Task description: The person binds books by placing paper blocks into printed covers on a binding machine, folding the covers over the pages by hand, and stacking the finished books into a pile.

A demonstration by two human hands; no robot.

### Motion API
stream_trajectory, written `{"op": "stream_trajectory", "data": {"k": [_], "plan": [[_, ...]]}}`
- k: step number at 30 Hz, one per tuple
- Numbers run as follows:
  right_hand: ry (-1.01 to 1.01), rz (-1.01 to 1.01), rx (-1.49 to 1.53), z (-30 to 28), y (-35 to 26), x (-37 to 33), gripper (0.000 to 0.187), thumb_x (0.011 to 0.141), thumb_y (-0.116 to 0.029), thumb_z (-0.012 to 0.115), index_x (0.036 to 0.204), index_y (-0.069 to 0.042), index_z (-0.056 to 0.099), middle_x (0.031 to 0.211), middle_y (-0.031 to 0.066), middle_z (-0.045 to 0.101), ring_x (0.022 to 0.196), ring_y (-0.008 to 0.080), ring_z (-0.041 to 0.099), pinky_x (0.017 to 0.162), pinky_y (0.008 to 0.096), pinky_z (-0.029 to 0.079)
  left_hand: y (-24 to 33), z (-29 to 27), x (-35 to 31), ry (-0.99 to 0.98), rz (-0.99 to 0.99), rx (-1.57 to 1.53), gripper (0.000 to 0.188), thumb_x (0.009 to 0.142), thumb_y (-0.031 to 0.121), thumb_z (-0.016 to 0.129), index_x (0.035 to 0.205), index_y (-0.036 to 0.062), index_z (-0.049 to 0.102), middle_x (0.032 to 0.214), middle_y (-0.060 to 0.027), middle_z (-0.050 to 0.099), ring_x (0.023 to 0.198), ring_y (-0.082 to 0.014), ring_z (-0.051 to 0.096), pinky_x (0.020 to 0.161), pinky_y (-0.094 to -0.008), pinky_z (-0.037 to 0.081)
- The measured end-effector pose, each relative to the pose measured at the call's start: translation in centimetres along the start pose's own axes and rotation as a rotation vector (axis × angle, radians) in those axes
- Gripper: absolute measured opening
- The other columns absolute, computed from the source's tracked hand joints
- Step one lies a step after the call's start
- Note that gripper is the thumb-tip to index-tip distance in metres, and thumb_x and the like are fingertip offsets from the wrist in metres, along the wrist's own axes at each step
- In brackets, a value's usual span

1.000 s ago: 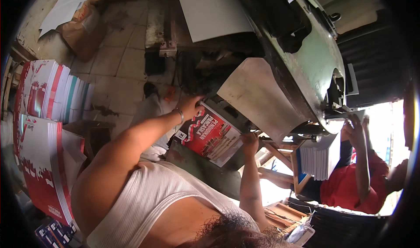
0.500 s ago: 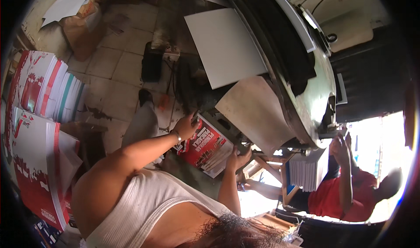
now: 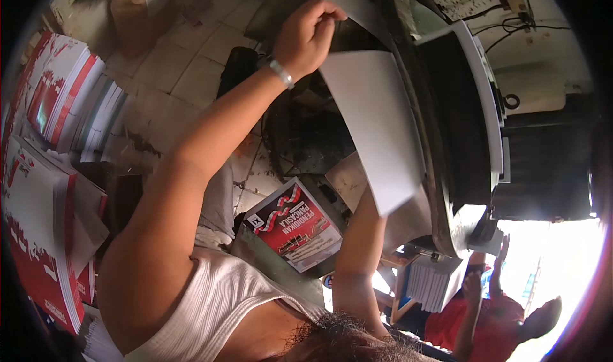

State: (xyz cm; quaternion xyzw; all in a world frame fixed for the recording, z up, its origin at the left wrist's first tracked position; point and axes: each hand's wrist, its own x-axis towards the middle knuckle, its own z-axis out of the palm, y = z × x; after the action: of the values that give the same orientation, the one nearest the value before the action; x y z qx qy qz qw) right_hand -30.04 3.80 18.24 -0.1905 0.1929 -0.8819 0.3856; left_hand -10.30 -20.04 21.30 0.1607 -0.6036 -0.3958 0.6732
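Holding left hand point(image 3: 310, 39) curled beside the top end of a sheet point(image 3: 377, 125) slanting lengthwise right of centre, with right hand hidden behind it, both grips impossible to tell.

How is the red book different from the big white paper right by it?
The red book has colours, pictures and writing on its cover, while the white paper looks plain. The book lies fully in the open on a greenish surface, but the paper hides the end of the right forearm. The paper also looks longer than the book in this picture. Both have straight edges and corners.
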Motion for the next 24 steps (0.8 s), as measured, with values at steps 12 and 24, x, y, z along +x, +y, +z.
{"op": "stream_trajectory", "data": {"k": [12,24], "plan": [[0.014,-0.049,-0.326,3.2,-4.9,-2.0,0.042,0.095,-0.002,0.055,0.137,0.002,0.052,0.143,0.0170,0.053,0.131,0.0298,0.050,0.118,0.0503,0.030,-11.9,14.9,3.7,-0.845,0.070,1.005,0.065,0.088,0.046,0.056,0.145,0.0152,0.050,0.146,-0.0134,0.049,0.140,-0.0355,0.040,0.114,-0.0618,0.022],[-0.034,-0.057,-0.346,-2.0,-11.7,-5.4,0.045,0.096,-0.014,0.056,0.135,0.008,0.051,0.140,0.0226,0.055,0.136,0.0363,0.046,0.123,0.0490,0.026,-11.4,16.3,6.5,-1.244,-0.064,1.216,0.085,0.090,0.073,0.040,0.157,0.0208,0.035,0.160,-0.0109,0.035,0.151,-0.0333,0.024,0.120,-0.0621,0.004]]}}
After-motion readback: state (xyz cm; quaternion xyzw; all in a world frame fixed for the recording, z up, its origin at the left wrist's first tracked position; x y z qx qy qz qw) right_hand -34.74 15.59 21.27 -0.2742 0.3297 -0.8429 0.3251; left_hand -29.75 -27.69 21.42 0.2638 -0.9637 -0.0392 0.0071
